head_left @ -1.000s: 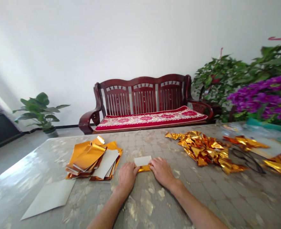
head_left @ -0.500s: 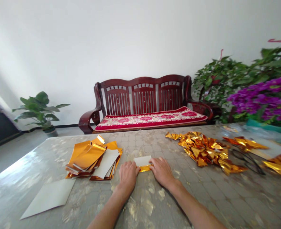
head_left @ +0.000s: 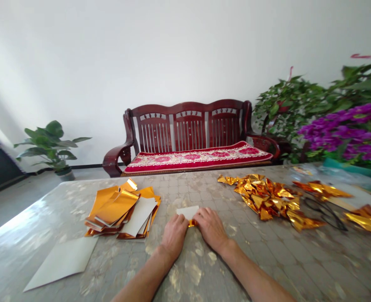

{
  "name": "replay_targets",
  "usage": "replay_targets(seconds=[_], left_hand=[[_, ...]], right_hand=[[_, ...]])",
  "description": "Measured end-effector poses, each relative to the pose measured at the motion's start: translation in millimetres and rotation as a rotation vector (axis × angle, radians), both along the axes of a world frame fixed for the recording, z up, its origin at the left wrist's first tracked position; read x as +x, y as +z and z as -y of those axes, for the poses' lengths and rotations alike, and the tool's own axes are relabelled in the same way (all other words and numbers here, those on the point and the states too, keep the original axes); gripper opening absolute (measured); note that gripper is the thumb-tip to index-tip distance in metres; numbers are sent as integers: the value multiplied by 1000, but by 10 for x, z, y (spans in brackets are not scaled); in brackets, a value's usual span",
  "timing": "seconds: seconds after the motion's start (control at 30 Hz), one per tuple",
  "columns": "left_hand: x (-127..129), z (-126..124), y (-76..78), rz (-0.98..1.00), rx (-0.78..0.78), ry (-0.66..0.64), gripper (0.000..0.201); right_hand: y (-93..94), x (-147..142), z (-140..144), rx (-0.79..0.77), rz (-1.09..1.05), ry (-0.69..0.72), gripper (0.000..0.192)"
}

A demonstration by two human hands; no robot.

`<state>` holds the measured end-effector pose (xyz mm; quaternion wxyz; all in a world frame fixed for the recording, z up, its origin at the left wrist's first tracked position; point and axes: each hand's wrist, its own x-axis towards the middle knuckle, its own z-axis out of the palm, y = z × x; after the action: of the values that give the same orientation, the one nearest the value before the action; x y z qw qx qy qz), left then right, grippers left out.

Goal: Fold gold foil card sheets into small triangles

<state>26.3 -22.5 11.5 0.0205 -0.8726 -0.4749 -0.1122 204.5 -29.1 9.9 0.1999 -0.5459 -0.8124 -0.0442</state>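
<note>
Marbled table, gold sheets

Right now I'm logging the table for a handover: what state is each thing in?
Small gold foil sheet: partly folded, pressed flat to the table, white side up.
Left hand: grip on the sheet's left end.
Right hand: grip on its right end.
Foil sheet stack: flat, unfolded, loosely fanned.
Folded gold pieces: creased, heaped.
White sheet: flat, lying alone.

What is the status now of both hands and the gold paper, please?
Left hand and right hand pressing the small gold paper flat on the table. Sheet stack left, folded gold pile right, both apart.
</note>
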Motion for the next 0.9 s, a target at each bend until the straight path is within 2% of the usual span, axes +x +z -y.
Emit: replay_targets(seconds=[0.13,0.3,0.57,0.73,0.9], left_hand=[[64,112,15,-119,9,8,18],[135,259,-15,-245,37,43,30],[122,348,-189,-384,235,73,34],[129,403,-169,-419,173,88,33],[71,339,-91,-260,92,132,36]], right_hand=[[-6,11,5,-8,28,172,18],[-14,49,14,-32,71,231,18],[-114,231,38,-7,-46,269,26],[-153,312,49,36,-111,241,32],[-90,263,112,30,-21,152,24]])
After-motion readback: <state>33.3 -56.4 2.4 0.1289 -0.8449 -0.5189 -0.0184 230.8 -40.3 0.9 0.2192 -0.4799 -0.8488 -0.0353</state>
